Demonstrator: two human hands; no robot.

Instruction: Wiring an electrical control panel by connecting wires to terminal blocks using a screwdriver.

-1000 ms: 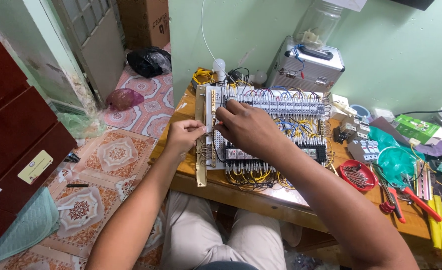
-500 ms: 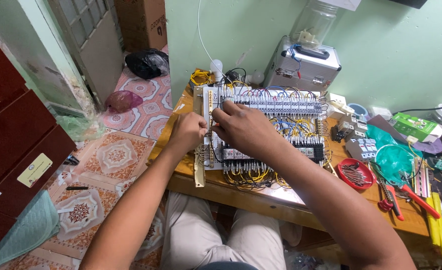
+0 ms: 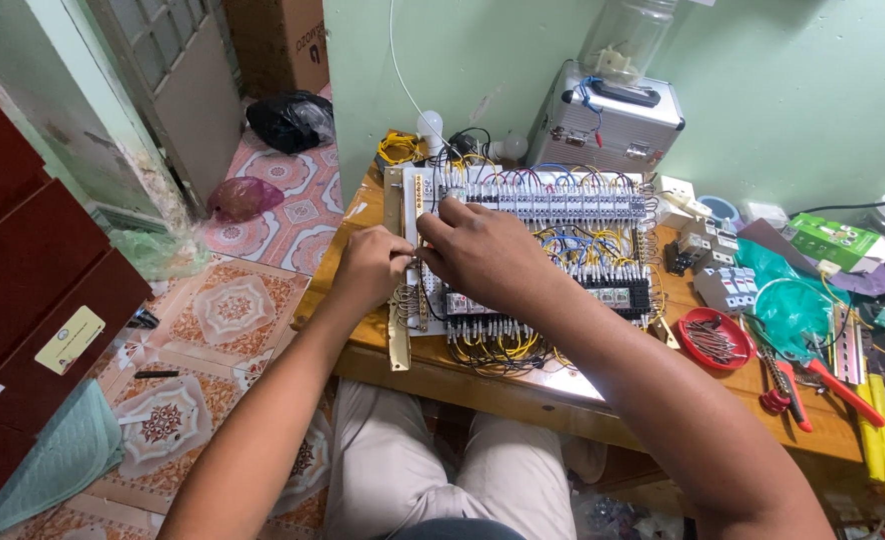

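Brushed metal case, glossy red plastic dish, worn wooden table, clear plastic jar

wires: yellow | dish: red | wall: green | floor tiles: patterned orange

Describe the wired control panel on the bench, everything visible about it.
The control panel is a flat pale board lying on the wooden table, with rows of grey terminal blocks and dark modules. Yellow, blue and red wires loop between the rows and spill over its near edge. A perforated metal rail runs along its left side. The left hand and right hand rest on its left part.
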